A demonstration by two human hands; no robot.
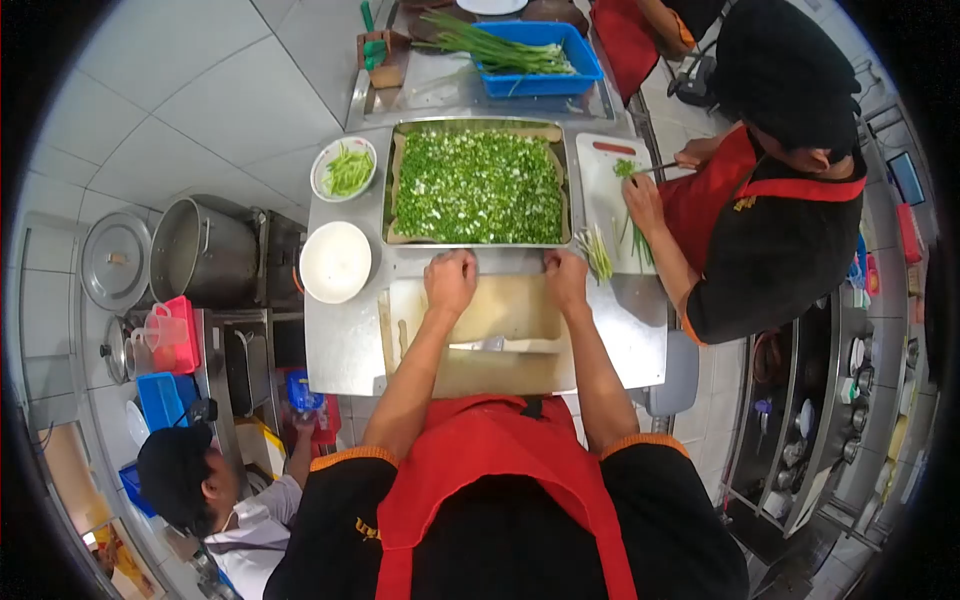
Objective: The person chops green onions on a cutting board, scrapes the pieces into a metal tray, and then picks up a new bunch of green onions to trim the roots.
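A large metal tray (478,243) filled with chopped green onion (480,185) lies on the steel table, paper showing at its edges. My left hand (451,281) is curled at the tray's near edge, left of the middle. At the same edge, farther right, my right hand (566,277) is also curled. Both seem to grip the far edge of a pale sheet (505,305) over a white board; the fingertips are partly hidden. A knife blade seems to show on the board, partly covered.
Left of the tray stand a bowl of sliced greens (348,170) and a white bowl (335,262). A co-worker (770,220) cuts greens on a white board (605,205) at right. Another person (215,480) is at lower left. Beyond, a blue basket (545,84) holds green onions.
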